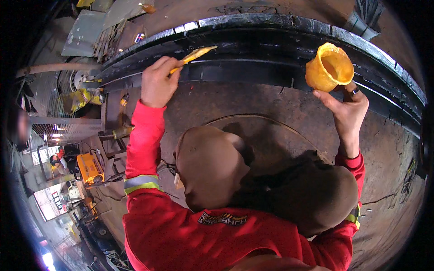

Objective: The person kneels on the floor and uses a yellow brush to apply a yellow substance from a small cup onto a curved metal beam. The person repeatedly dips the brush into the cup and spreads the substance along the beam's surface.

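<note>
Head view shows me looking down over my own red sleeves at a big curved black band (271, 49) that arcs across the far side of the scene. My left hand (157, 83) is closed around the handle of a brush (194, 55), whose yellow-coated tip lies against the band's far-left stretch. My right hand (346, 106) is raised on the right, fingers wrapped about the base of a yellow cup (329, 67) caked with the same yellow stuff, its mouth tilted toward me and held just in front of the band.

As for progress, I judge the coating barely begun: the band reads dark and glossy all along its length, and I can make out no clear yellow patch on it, though glare makes that hard to settle. Most of the arc to the right of the brush looks untreated. A rusty floor (271, 117) lies below, and a yellow machine (89, 168) sits at the near left.
</note>
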Demonstrator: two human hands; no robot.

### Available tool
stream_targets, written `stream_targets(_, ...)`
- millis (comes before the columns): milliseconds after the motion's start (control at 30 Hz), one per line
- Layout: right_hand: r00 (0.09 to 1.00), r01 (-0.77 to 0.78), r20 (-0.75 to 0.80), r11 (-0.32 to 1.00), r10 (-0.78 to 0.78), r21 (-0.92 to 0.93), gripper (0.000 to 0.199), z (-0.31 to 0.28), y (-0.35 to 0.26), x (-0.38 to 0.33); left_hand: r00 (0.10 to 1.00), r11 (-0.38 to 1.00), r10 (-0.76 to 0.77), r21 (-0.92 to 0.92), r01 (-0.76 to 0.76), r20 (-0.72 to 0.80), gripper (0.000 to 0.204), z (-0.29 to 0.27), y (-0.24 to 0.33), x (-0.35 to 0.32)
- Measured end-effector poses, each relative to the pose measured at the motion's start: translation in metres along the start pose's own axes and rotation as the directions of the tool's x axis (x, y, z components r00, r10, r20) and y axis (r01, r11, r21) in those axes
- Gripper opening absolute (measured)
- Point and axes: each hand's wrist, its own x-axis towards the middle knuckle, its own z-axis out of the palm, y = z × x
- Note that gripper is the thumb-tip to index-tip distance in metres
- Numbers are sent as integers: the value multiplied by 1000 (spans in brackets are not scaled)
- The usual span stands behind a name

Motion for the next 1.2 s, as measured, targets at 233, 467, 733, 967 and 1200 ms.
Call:
stream_targets(233,1000,24,1,999,-24,-28,52,0,-5,0,998,992,37,115,-42,48,11,29,-6,31)
stream_targets(467,999,35,-4,999,-35,-20,50,-2,-1,0,968,999,-39,-2,40,-247,11,9,19,19)
stream_targets(733,1000,18,19,1000,-18,9,48,2,-4,2,1000,988,-20,152,23,-19,13,27,-7,20)
stream_targets(967,999,10,-40,999,-8,42,50,-2,2,-2,953,985,-90,118,129,-288,13,-2,3,10)
stream_targets(1200,1000,26,-5,999,-26,-28,49,-2,7,-3,902,942,-321,-194,273,-289,14,-8,26,8)
